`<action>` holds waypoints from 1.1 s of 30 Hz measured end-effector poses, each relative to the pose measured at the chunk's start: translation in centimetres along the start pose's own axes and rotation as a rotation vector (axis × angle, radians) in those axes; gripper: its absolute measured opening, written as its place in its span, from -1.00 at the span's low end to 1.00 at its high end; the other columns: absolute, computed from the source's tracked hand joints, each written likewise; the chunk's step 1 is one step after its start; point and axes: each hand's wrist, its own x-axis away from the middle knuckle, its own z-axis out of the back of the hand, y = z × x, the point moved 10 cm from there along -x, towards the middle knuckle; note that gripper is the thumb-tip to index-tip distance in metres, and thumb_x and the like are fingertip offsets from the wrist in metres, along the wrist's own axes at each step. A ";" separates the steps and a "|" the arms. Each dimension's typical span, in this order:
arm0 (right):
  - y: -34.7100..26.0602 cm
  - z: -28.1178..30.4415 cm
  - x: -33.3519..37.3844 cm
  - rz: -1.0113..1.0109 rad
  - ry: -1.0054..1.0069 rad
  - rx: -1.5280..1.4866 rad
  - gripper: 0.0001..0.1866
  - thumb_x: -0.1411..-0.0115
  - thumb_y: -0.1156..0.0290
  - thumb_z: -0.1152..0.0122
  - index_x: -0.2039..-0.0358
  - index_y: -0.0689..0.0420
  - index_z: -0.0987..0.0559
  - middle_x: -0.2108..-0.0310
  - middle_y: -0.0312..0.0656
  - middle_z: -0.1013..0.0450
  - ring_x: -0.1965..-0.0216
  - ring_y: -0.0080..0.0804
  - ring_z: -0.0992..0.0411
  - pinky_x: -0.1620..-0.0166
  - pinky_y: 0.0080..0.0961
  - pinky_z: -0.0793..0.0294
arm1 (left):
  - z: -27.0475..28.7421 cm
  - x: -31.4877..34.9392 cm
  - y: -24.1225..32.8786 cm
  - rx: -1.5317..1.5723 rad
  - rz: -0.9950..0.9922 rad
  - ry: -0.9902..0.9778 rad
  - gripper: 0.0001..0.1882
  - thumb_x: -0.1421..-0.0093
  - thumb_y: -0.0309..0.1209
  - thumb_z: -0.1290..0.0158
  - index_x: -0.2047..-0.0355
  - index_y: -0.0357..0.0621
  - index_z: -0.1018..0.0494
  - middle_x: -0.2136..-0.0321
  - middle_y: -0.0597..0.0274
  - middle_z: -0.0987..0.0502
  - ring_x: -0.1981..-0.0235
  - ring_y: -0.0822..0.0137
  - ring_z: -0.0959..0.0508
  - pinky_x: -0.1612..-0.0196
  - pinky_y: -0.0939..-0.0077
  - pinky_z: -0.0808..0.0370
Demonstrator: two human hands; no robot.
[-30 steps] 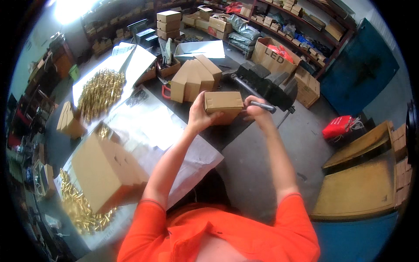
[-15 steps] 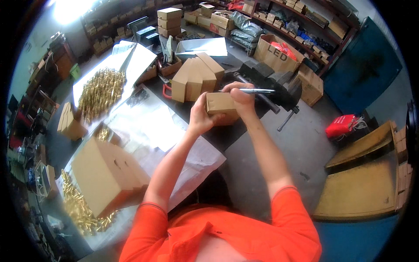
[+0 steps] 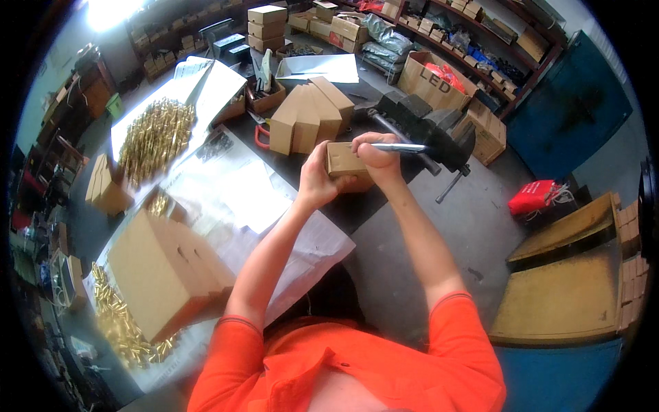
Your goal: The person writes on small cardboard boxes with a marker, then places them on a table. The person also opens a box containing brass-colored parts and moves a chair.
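Observation:
My left hand (image 3: 318,180) is closed around the left and near sides of a small brown cardboard box (image 3: 345,159), thumb along its front. In my right hand (image 3: 379,159) a silver pen (image 3: 399,147) is gripped over the box's top right part; its rear end sticks out to the right. The pen's tip is hidden behind my fingers. Just beyond the box stand several folded brown cardboard boxes (image 3: 305,122) in a row. Red-handled scissors or pliers (image 3: 261,136), partly hidden, lie beside them.
A bench vise (image 3: 419,123) stands right of my hands. On the left, brass-coloured parts lie in a long heap (image 3: 154,141) and a loose pile (image 3: 127,329), near a large carton (image 3: 165,275). White paper (image 3: 250,199) covers the bench. A red bag (image 3: 532,198) sits on the right.
My right hand has shifted slightly left and down over the box top, taking the pen along. The left hand keeps its hold on the box.

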 end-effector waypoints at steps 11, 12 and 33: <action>-1.2 0.1 0.4 0.029 0.029 0.057 -0.82 0.18 0.41 -0.02 0.66 0.18 -0.58 0.69 -0.18 -0.45 0.59 -0.50 -0.45 0.42 -0.58 -0.44 | 0.3 0.4 -0.1 -0.004 -0.005 0.039 -0.27 0.27 -0.38 -0.40 0.08 -0.22 -0.27 0.29 0.09 -0.50 0.21 0.26 -0.51 0.11 0.42 -0.44; -1.3 0.0 0.4 0.037 0.016 0.057 -0.82 0.18 0.41 -0.02 0.66 0.18 -0.58 0.69 -0.18 -0.45 0.59 -0.50 -0.45 0.42 -0.58 -0.44 | 0.3 0.4 0.0 -0.002 -0.001 0.044 -0.27 0.27 -0.38 -0.41 0.09 -0.22 -0.28 0.29 0.09 -0.50 0.21 0.26 -0.52 0.11 0.42 -0.44; 0.3 0.5 0.4 -0.057 0.045 -0.086 -0.83 0.15 0.48 0.00 0.67 0.22 -0.56 0.70 -0.31 -0.43 0.59 -0.65 -0.36 0.46 -0.64 -0.35 | 0.2 0.2 0.4 0.028 -0.003 0.021 -0.28 0.29 -0.44 -0.40 0.11 -0.25 -0.28 0.28 0.08 -0.51 0.19 0.25 -0.52 0.09 0.43 -0.43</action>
